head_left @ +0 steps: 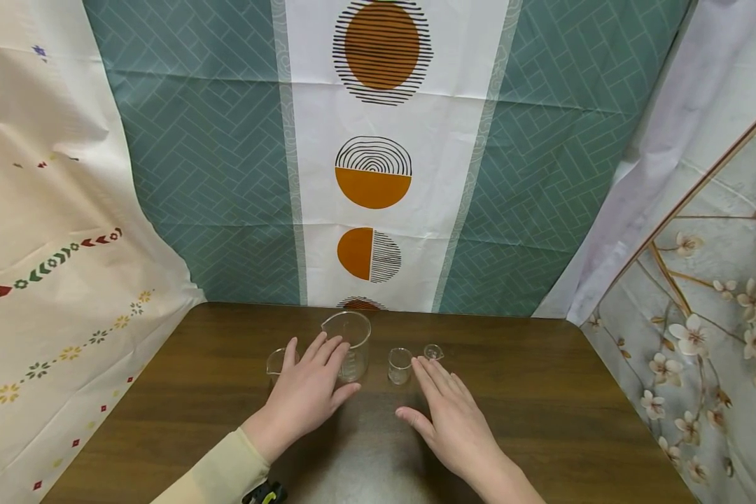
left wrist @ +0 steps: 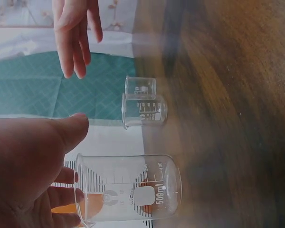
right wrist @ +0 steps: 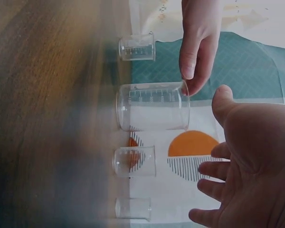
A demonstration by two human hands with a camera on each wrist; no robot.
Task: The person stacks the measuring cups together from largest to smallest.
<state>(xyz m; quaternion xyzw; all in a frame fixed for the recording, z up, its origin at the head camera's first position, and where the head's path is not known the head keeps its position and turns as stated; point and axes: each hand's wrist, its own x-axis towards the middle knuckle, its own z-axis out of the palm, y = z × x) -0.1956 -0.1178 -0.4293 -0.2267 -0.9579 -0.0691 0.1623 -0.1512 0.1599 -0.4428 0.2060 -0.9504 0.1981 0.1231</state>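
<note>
Several clear glass beakers stand upright in a row on the wooden table. The largest beaker (head_left: 358, 360), marked 500ml in the left wrist view, is closest to my left hand (head_left: 309, 388). That hand's straight fingers are at its rim; whether they touch it I cannot tell. Left of it, another beaker (right wrist: 137, 47) is partly hidden by the hand in the head view. My right hand (head_left: 453, 416) hovers palm down, fingers extended, by a small beaker (head_left: 400, 369) and the smallest beaker (head_left: 433, 351). Neither hand holds anything.
The brown table (head_left: 542, 420) ends at a teal and white patterned cloth (head_left: 227, 175) hanging behind it. A cream cloth (head_left: 50, 280) hangs on the left, a floral cloth (head_left: 718, 364) on the right. A dark band (head_left: 264, 492) sits at my left wrist.
</note>
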